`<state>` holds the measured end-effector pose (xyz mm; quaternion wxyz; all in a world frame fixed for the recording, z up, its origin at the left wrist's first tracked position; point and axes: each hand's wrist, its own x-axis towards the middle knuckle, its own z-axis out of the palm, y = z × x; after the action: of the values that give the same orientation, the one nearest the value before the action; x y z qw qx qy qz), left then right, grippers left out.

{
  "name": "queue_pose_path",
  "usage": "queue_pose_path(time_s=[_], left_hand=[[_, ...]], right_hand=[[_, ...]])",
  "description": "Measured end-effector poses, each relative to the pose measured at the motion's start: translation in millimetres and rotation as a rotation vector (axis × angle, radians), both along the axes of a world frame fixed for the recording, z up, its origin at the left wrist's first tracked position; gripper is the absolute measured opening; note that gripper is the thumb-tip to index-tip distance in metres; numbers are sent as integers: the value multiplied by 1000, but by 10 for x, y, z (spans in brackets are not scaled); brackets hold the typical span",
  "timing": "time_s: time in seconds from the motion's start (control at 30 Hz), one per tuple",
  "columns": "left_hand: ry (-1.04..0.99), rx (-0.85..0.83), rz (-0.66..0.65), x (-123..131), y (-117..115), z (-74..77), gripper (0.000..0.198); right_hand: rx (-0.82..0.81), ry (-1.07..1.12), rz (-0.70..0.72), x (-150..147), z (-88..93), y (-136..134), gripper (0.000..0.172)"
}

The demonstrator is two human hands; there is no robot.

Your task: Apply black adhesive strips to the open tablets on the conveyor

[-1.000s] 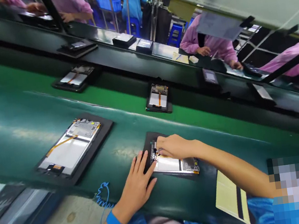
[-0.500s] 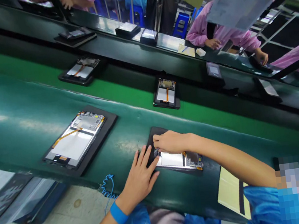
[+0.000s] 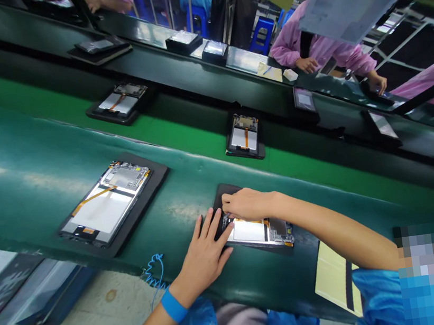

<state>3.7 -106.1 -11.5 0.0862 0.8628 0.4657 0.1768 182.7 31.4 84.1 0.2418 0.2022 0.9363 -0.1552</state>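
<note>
In front of me an opened tablet [image 3: 251, 231] with bare white and metal inner parts lies on a black pad [image 3: 225, 189]. My left hand [image 3: 204, 257] rests at its left end, fingers spread and fingertips at the edge. Over that same end my right hand [image 3: 247, 204] is bent down with its fingers pinched together; whatever is between them is hidden. A blue wrist band [image 3: 174, 305] is on my left wrist. Farther left, a second opened tablet [image 3: 105, 206] with an orange ribbon cable lies on its own black pad.
Beyond my green bench mat [image 3: 186, 172], a green conveyor belt [image 3: 181, 135] carries opened tablets [image 3: 244, 133] on pads. A yellow sheet [image 3: 334, 277] lies by my right forearm. A coiled blue cord [image 3: 154, 274] hangs at the front edge. Co-workers in pink sleeves [image 3: 286, 49] sit opposite.
Tablets on the green belt have shifted slightly right, while items on the far dark track have shifted left. Both my hands stay at the tablet's left end with barely any movement.
</note>
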Motion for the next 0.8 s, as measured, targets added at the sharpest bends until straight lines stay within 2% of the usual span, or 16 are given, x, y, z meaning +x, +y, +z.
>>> queue_pose_path(time_s=[0.27,0.37,0.5,0.6,0.7,0.73,0.8], left_hand=[[37,9,17,29,40,-24,57],[35,18,29,37,46,-14,55],[29,25,31,52,61,-1,54],[43,33,33,61,96,-6,54],[58,35,76,54,162,-20,56],[63,39,94,47,190,-25,56],[72,56,112,28,251,-31,58]], right_hand=[[14,42,-9,-1,-75,-1,19],[21,92,-117,41,-47,25,17],[95,274,-359,258,-36,-7,19],[122,370,-454,505,-85,-214,20],[111,382,-484,699,-183,-584,30],[97,370,-476,732,-224,-723,37],[72,323,-432,748,-313,-981,64]])
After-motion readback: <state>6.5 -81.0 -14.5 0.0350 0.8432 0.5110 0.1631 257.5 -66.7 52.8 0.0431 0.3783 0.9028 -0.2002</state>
